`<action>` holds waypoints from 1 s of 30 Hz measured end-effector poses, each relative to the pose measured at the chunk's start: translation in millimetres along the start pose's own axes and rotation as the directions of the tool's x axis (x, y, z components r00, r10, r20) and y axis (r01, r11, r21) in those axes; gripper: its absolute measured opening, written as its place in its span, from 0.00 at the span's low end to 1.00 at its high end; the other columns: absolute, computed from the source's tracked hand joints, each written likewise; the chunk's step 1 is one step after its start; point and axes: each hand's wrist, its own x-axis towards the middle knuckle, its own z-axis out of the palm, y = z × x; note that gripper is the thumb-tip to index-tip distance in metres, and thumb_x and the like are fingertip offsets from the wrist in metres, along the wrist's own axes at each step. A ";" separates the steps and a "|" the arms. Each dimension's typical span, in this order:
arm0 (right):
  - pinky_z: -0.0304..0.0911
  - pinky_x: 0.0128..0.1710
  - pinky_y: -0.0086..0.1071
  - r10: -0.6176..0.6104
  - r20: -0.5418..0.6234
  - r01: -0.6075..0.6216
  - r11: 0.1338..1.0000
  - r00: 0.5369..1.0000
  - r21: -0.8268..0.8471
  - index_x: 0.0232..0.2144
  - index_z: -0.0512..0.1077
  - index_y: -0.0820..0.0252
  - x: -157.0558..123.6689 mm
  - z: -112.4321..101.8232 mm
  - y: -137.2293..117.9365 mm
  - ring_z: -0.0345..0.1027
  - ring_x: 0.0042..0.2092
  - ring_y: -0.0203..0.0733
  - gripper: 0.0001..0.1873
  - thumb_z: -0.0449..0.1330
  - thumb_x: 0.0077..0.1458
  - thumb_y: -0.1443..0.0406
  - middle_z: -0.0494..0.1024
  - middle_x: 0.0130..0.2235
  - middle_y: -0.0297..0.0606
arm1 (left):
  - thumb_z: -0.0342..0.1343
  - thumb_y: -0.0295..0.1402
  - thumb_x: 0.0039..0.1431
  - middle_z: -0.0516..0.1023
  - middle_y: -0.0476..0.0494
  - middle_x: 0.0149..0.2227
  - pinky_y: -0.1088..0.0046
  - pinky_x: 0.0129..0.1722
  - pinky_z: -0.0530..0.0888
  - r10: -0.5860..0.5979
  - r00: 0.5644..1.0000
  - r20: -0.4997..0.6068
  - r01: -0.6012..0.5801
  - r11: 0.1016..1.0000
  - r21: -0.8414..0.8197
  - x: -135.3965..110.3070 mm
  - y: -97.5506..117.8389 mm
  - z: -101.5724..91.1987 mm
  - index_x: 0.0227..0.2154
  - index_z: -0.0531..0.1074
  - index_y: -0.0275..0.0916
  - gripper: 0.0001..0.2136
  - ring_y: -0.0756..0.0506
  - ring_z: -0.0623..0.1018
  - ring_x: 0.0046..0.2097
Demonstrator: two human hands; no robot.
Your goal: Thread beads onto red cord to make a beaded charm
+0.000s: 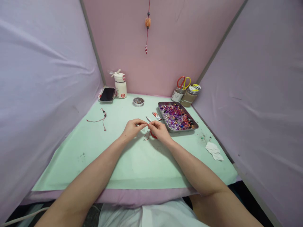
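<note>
Over the middle of the table, my left hand (133, 128) and my right hand (161, 130) meet fingertip to fingertip. Both pinch a thin red cord (146, 136), and a loop of it hangs below the fingers. The exact spot where they grip is too small to make out. Beneath my right hand lies a pair of scissors (148, 119), its blades pointing away and part of its red handle showing; the hand hides the middle. A small red and white tube or packet (157, 116) rests just beyond the right hand.
A metal tray (174, 130) of mixed beads stands at right, before two jars (189, 96), one holding scissors. Crumpled tissue (214, 151) lies nearer. At left are a beaded cord (104, 117), a phone (107, 94) and a white bottle (121, 86). A small round container (138, 101) sits behind.
</note>
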 end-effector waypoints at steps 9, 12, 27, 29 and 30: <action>0.56 0.27 0.28 0.043 0.028 -0.045 0.997 0.999 0.059 0.24 0.70 0.59 -0.8 -0.5 -6.5 0.59 0.24 0.32 0.14 0.61 0.48 0.54 0.69 0.23 0.30 | 0.59 0.35 0.50 0.80 0.42 0.32 0.72 0.38 0.68 0.065 0.998 0.012 -0.065 0.998 0.009 0.6 -4.4 0.4 0.28 0.79 0.38 0.07 0.46 0.75 0.37; 0.57 0.28 0.28 0.057 0.049 -0.060 0.995 0.997 0.078 0.24 0.71 0.59 -2.6 -1.4 -11.9 0.60 0.25 0.32 0.14 0.61 0.48 0.54 0.70 0.24 0.31 | 0.59 0.35 0.50 0.80 0.42 0.33 0.72 0.38 0.68 0.083 0.996 0.021 -0.083 0.997 0.003 0.8 -5.3 0.0 0.28 0.79 0.38 0.07 0.46 0.75 0.37; 0.42 0.19 0.25 0.184 0.174 -0.213 0.963 0.967 0.166 0.29 0.69 0.60 -3.0 -9.5 -16.7 0.49 0.20 0.26 0.19 0.66 0.43 0.52 0.68 0.23 0.28 | 0.58 0.35 0.54 0.79 0.43 0.33 0.72 0.36 0.69 0.248 0.962 0.111 -0.251 0.968 0.010 3.9 -9.2 -4.5 0.30 0.79 0.38 0.07 0.47 0.75 0.36; 0.43 0.20 0.25 0.173 0.169 -0.201 0.965 0.970 0.170 0.29 0.69 0.60 -2.3 -9.3 -15.9 0.49 0.20 0.26 0.18 0.66 0.43 0.52 0.67 0.23 0.28 | 0.58 0.35 0.54 0.79 0.43 0.33 0.72 0.36 0.69 0.267 0.957 0.112 -0.270 0.963 0.013 4.1 -9.5 -4.8 0.31 0.79 0.38 0.07 0.48 0.75 0.36; 0.43 0.21 0.25 0.168 0.172 -0.197 0.966 0.971 0.168 0.29 0.69 0.60 -2.0 -9.3 -15.3 0.49 0.20 0.26 0.18 0.66 0.44 0.53 0.67 0.23 0.28 | 0.58 0.35 0.54 0.79 0.43 0.33 0.72 0.36 0.69 0.272 0.956 0.113 -0.275 0.961 0.011 4.0 -9.3 -4.8 0.31 0.79 0.38 0.07 0.48 0.75 0.36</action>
